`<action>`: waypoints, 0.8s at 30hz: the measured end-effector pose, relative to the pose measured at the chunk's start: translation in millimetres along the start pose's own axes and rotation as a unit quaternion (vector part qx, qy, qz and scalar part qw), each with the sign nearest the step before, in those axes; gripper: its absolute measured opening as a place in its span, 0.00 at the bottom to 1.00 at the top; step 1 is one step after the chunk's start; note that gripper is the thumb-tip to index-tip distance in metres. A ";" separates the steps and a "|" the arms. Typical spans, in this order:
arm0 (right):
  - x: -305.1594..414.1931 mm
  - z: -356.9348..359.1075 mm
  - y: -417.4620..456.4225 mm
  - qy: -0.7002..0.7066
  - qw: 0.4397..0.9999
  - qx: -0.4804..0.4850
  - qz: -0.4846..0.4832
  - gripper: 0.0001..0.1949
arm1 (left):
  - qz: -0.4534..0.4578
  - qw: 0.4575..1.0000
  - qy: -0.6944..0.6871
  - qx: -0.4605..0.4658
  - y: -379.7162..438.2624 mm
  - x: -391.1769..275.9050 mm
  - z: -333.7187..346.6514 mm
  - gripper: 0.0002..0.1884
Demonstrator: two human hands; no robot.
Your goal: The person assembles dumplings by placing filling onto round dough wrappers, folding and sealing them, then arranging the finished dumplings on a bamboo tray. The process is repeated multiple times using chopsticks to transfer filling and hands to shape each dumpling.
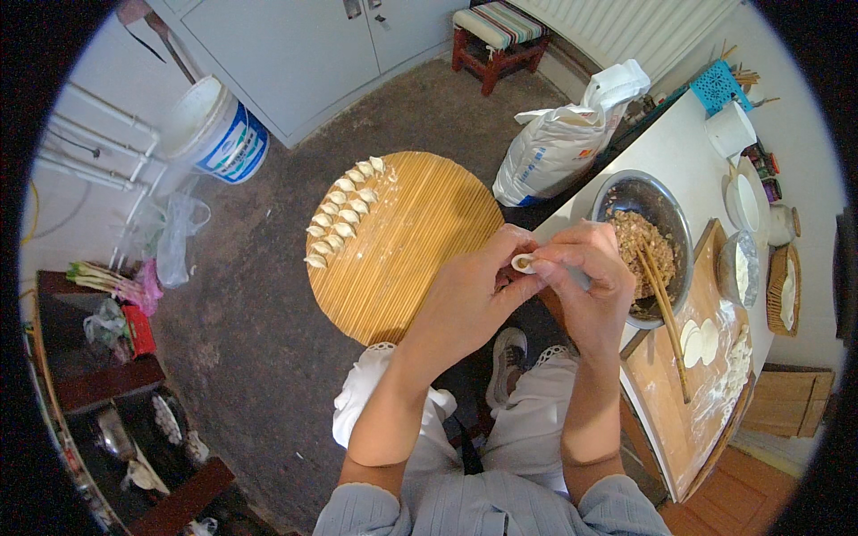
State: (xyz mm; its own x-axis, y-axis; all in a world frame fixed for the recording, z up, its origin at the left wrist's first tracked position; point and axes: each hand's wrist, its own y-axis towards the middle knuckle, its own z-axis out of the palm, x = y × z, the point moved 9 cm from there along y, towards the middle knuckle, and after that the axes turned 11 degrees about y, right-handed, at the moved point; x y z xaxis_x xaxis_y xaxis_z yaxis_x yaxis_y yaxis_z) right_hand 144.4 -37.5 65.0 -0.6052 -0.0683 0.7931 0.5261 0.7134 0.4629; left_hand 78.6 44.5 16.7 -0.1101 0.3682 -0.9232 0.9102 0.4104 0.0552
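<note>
Between the fingertips of my left hand (469,305) and my right hand (586,278) is a small dumpling (523,262), its dough folded around a bit of filling. Both hands pinch its edges above my lap. Below and to the left of them lies a round mat of thin yellow stalks (429,221), with rows of shaped dumplings (335,209) along its left side. Close beside my right hand, a metal bowl (682,251) holds minced filling (647,234). A pair of chopsticks (663,315) leans out of it over a wooden board.
On the floured wooden board (660,382) lie round wrappers (698,342) and small dough pieces (737,358). A bowl of flour (741,268) stands behind. Flour sack (549,151), striped stool (499,30) and white bucket (221,134) stand farther off. A dark shelf (100,382) is at left.
</note>
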 end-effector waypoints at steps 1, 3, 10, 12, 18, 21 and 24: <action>-0.1 1.2 -0.3 0.005 1.000 0.007 -0.005 0.11 | -0.009 1.000 -0.014 -0.005 -0.1 1.3 -1.7 0.13; -13.1 0.1 -1.8 0.101 0.993 -0.029 0.058 0.16 | -0.024 0.999 -0.043 -0.016 -0.2 3.6 -5.3 0.12; -54.7 29.9 -22.4 0.421 0.867 -0.039 0.263 0.21 | 0.071 0.982 -0.089 -0.152 1.2 3.9 -21.4 0.13; -58.1 30.2 -22.2 0.402 0.871 -0.053 0.277 0.21 | 0.092 0.973 -0.078 -0.195 -1.3 1.4 -26.1 0.13; -55.6 28.5 -17.9 0.483 0.829 -0.080 0.271 0.17 | 0.050 0.966 -0.090 -0.236 -8.0 -0.1 -32.8 0.11; -56.1 28.4 -19.2 0.484 0.829 -0.083 0.268 0.18 | 0.095 0.966 -0.041 -0.238 -7.6 -2.9 -34.2 0.10; -56.0 27.9 -19.6 0.480 0.832 -0.084 0.267 0.18 | 0.102 0.965 -0.046 -0.238 -7.4 -5.9 -34.8 0.09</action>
State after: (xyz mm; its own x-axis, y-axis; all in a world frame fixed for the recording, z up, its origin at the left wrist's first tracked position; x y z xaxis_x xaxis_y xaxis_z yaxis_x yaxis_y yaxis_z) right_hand 151.4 -28.2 0.5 0.4545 -0.3550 0.8169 0.6917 0.7185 -0.0726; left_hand 58.6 68.4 35.0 0.1078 0.4146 -0.9036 0.6205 0.6821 0.3870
